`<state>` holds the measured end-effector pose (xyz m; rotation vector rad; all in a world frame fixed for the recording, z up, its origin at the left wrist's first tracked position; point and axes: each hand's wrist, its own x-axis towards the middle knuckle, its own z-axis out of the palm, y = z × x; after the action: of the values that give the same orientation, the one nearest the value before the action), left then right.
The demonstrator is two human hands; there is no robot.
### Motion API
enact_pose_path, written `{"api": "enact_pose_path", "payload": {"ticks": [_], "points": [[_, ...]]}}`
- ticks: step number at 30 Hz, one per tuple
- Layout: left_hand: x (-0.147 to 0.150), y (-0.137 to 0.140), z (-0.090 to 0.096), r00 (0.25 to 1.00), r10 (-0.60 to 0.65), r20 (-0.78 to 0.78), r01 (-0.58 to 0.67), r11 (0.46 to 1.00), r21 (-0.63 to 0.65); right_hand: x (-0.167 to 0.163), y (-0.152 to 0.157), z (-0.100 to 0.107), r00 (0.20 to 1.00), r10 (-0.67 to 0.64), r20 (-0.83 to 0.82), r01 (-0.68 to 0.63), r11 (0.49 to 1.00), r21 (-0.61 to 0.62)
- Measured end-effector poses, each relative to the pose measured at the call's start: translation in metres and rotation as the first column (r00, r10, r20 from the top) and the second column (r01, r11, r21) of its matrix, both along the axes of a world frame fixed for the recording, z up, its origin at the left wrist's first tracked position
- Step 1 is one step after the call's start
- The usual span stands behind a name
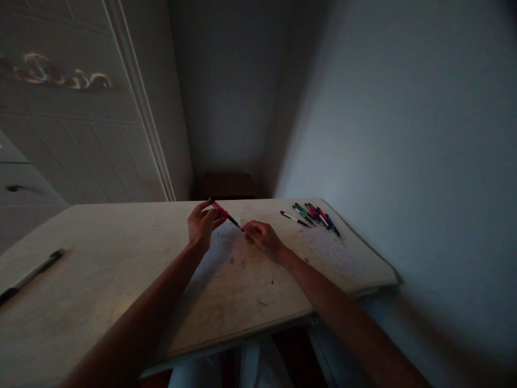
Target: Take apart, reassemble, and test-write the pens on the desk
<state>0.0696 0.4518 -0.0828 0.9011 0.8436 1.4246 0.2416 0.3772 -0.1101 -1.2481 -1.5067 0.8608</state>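
My left hand grips a pink pen with black ends, tilted down to the right above the table. The pen's pointed black end meets the fingers of my right hand, which are closed around its tip. Whether those fingers also hold a small part is hidden. Beneath both hands lies a sheet of paper with faint scribbles. A white pen with black ends rests to the right of my right hand, beside a pile of several coloured pens.
Scribbles or a second sheet lie at the right of the white table. A large pen-like object is at far left. Tiny dark bits dot the near surface. A wall borders the right, a panelled door the left.
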Motion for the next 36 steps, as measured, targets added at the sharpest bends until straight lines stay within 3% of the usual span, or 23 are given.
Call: {"api": "enact_pose_path", "payload": {"ticks": [13, 17, 23, 29, 36], "points": [[0.003, -0.012, -0.002, 0.995, -0.074, 0.066, 0.075, 0.997, -0.010, 0.001, -0.004, 0.003, 0.985, -0.153, 0.075, 0.150, 0.988, 0.048], [0.005, -0.013, -0.002, 0.989, -0.107, 0.098, 0.109, 0.994, -0.012, 0.004, -0.003, 0.002, 0.973, -0.158, 0.169, 0.147, 0.986, 0.076], [0.007, -0.016, -0.003, 0.973, -0.198, 0.117, 0.199, 0.980, 0.002, 0.010, -0.001, 0.002, 0.920, -0.284, 0.270, 0.250, 0.956, 0.153], [0.009, -0.019, -0.004, 0.945, -0.309, 0.108, 0.310, 0.951, 0.008, 0.011, 0.001, -0.001, 0.975, -0.162, 0.153, 0.139, 0.979, 0.150], [0.009, -0.028, 0.001, 0.848, -0.517, 0.115, 0.506, 0.855, 0.115, 0.014, 0.006, 0.005, 0.980, -0.199, -0.016, 0.200, 0.978, 0.057]]}}
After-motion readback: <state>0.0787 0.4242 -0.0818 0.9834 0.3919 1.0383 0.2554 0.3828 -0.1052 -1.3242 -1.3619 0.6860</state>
